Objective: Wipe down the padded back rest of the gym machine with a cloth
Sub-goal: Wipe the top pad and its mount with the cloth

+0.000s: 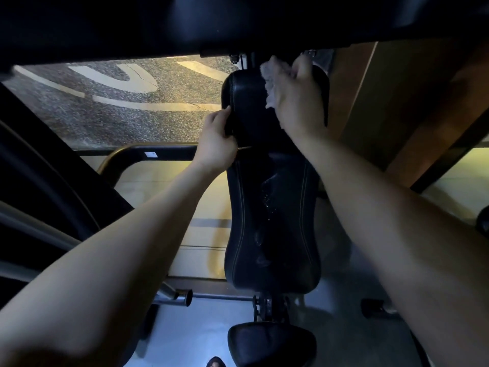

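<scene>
- Black stitched vinyl covers the back rest point(272, 221), which runs from near me up the middle of the view; a smaller upper pad point(246, 102) of the same vinyl sits at its far end.
- My right hand point(299, 99) is curled around a pale bunched cloth point(272, 83) and presses it against the far right corner of the upper pad.
- My left hand point(215, 144) pinches the left edge of the upper pad, thumb on the front, fingers behind.
- Small wet droplets point(267, 202) speckle the middle of the back rest.
- A small white sticker point(150, 154) is stuck on the black frame bar point(169, 151) to the left; its print is too small to read.
- Big pale painted markings point(127, 78) cross the speckled dark floor point(119, 120) at the far left; they look like parts of letters, but I cannot make out a word.
- A wooden panel point(370, 102) stands on the right.
- A black seat pad point(272, 343) sits nearest me, below the back rest, over a smooth grey floor.
- No brand name shows on the padding.
</scene>
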